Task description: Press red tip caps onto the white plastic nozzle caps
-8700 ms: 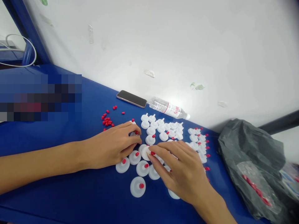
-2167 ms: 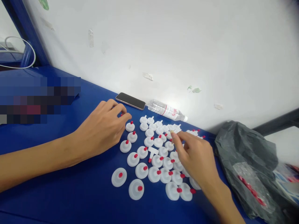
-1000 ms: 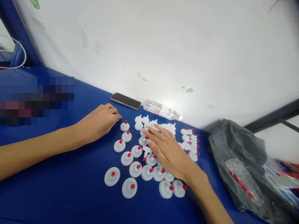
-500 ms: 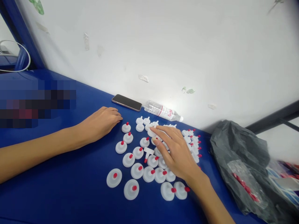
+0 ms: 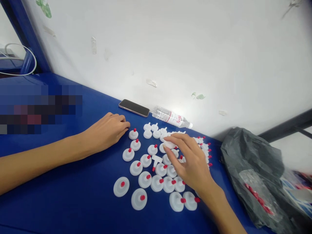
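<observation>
Several white plastic discs with red-capped stems point(image 5: 144, 179) lie spread over the blue table point(image 5: 73, 201); one lies tipped on its side point(image 5: 156, 160). Farther back, uncapped white discs point(image 5: 156, 132) sit in a cluster. My right hand point(image 5: 190, 161) hovers over the middle of the spread, thumb and fingers pinched on a white disc point(image 5: 168, 143). To the left, my left hand point(image 5: 107, 131) rests on the table with its fingers curled loosely, fingertips close to a capped disc point(image 5: 133, 134). Nothing shows in it.
A phone point(image 5: 134, 108) and a lying water bottle point(image 5: 172, 117) sit by the white wall. At the right a dark plastic bag point(image 5: 255, 169) holds a clear pouch of red caps point(image 5: 258, 198). A blurred patch covers the left table area.
My right hand went from lying flat over the discs to pinching one white disc and lifting it slightly. My left hand has stayed resting at the left.
</observation>
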